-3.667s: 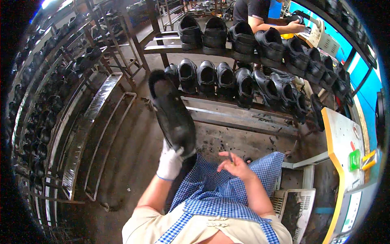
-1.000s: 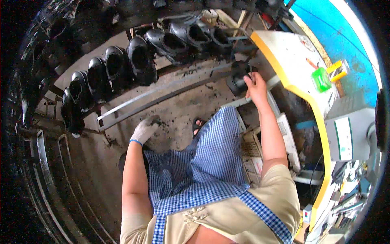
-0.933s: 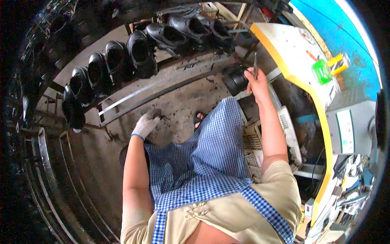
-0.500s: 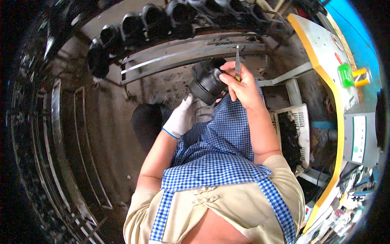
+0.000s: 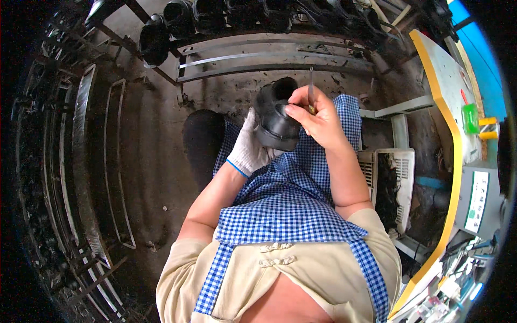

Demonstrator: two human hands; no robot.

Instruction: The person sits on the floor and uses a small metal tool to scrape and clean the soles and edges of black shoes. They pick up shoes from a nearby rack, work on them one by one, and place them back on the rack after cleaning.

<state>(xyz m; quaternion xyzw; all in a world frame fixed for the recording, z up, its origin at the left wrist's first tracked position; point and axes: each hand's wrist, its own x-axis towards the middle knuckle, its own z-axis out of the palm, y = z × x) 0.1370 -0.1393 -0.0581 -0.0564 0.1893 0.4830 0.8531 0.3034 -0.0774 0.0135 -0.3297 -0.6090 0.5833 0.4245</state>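
Where your view reaches twelve o'clock, a metal rack (image 5: 269,68) spans the far side, with black shoes lined up along its higher part. From two to four o'clock runs a white-topped table (image 5: 444,75) with a yellow edge, and a blue-checked apron (image 5: 285,218) covers your front and lap. Between you and that table, lower down at three o'clock, sits a white slotted basket (image 5: 405,188) holding dark material. Just off centre toward twelve o'clock, above your lap, is the black shoe (image 5: 276,126); your left hand (image 5: 250,145), in a white glove, is clamped on it from its eight o'clock side. Your bare right hand (image 5: 320,121), at the shoe's three o'clock side, is closed around a slim tool (image 5: 311,91) pointing to twelve, thumb and forefinger together against the shoe; whether they pinch any of it, you cannot tell.
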